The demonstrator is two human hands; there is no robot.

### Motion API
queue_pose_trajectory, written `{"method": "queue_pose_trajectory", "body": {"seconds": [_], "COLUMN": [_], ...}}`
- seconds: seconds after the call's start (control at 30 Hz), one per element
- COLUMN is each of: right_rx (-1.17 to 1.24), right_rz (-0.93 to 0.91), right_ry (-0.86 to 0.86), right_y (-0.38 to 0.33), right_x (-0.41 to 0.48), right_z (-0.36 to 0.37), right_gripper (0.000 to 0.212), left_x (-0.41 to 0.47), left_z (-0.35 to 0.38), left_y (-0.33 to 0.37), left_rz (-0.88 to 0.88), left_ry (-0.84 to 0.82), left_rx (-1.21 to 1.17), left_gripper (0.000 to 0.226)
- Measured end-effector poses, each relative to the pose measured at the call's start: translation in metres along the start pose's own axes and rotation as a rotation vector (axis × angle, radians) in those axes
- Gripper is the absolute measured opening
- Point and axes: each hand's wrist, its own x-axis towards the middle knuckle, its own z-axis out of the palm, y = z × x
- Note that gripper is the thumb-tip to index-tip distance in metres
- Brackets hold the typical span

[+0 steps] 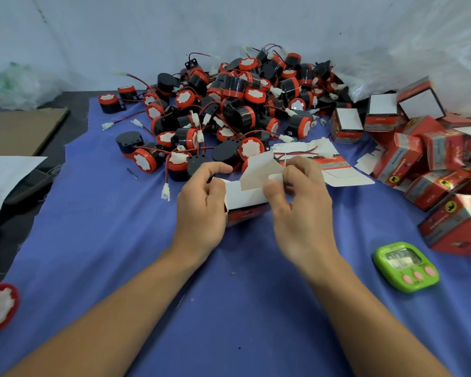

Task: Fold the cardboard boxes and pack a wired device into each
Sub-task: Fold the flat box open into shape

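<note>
Box (pixel 245 198) held just in front of the pile (pixel 229 104) of wired devices, low over the cloth (pixel 120 240); whether it rests on the cloth cannot be told.

Left hand (pixel 201 210): fingers curled round the box's left wall, forefinger hooked over the top edge. Right hand (pixel 299 210): a small tab (pixel 276 176) pinched between thumb and forefinger, other fingers loosely curled. Large flap (pixel 259 170) stands up, white side toward the camera. Box interior hidden, so whether a device is inside cannot be told.

Step judged: one end of the box being closed.

For a clean fold:
- The body is to be kept square by the left hand, without crushing the wall.
- Side tabs are best turned in first, then the flap creased along its score.
- Pressure is better applied at the crease than mid-panel, or buckling is likely.
- The tongue should be tucked fully home.

Flat blanks (pixel 335 170) lie at the pile's near right edge. Finished boxes (pixel 419 148) are heaped to the pile's right. A timer (pixel 405 266) sits well in front of the pile, to the right.
</note>
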Motion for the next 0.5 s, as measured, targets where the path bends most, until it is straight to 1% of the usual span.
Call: {"method": "queue_pose_trajectory", "body": {"seconds": [0.07, 0.17, 0.27, 0.37, 0.4, 0.43, 0.5], "right_rx": [0.0, -0.017, 0.024, 0.093, 0.119, 0.138, 0.167], "right_rz": [-0.021, 0.009, 0.067, 0.086, 0.09, 0.093, 0.092], "right_ry": [0.004, 0.077, 0.157, 0.183, 0.18, 0.168, 0.103], "right_y": [-0.0016, -0.0032, -0.0071, -0.009, -0.0093, -0.009, -0.0067], "right_x": [0.0, -0.0025, -0.0056, -0.0059, -0.0053, -0.0045, -0.0031], "right_z": [0.0018, 0.006, 0.0091, 0.0101, 0.0094, 0.0084, 0.0063], "right_gripper": [0.025, 0.027, 0.024, 0.015, 0.019, 0.029, 0.042], "left_x": [-0.0011, -0.0029, -0.0037, -0.0061, -0.0072, -0.0079, -0.0081], "left_z": [-0.0001, 0.0002, -0.0004, 0.0002, 0.0004, 0.0007, 0.0005], "left_y": [0.0005, 0.0003, 0.0025, 0.0033, 0.0034, 0.0036, 0.004], "left_rz": [0.045, 0.048, 0.051, 0.082, 0.093, 0.101, 0.107], "left_ry": [0.049, 0.098, 0.11, 0.087, 0.075, 0.064, 0.049], "left_rx": [0.052, 0.107, 0.132, 0.177, 0.196, 0.207, 0.208], "left_gripper": [0.032, 0.029, 0.028, 0.03, 0.032, 0.033, 0.033]}}
